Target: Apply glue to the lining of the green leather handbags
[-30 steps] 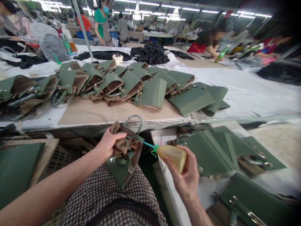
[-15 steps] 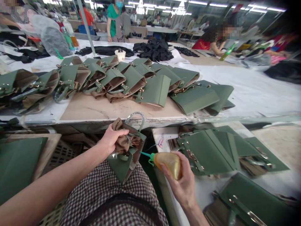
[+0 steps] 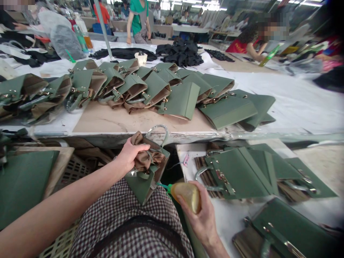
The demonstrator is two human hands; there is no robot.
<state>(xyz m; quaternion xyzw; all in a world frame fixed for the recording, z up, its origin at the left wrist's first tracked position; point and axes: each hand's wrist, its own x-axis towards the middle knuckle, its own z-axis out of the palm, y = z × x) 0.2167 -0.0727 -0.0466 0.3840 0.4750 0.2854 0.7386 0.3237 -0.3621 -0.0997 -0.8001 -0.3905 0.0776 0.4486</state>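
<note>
On my lap stands a green handbag point(image 3: 143, 185), its opening tilted toward the right and a plastic-wrapped handle arching up behind. My left hand point(image 3: 128, 154) is closed on the bag's bunched brown lining point(image 3: 145, 157). A squeeze bottle of yellowish glue point(image 3: 186, 194) with a green cap and thin nozzle is gripped in my right hand point(image 3: 202, 215). The nozzle points left, its tip at the bag's right inner edge; whether it touches cannot be told.
Rows of green handbags point(image 3: 180, 100) lie on the long table point(image 3: 177, 134) ahead. More green bags point(image 3: 242, 172) rest on a white side table at right. A green panel point(image 3: 24, 182) lies on a board at left, beside a plastic crate point(image 3: 75, 170). Several people work beyond.
My right hand has brought the bottle left and slightly down, so the nozzle tip sits lower along the bag's edge. My left hand keeps its hold. The view has shifted slightly.
</note>
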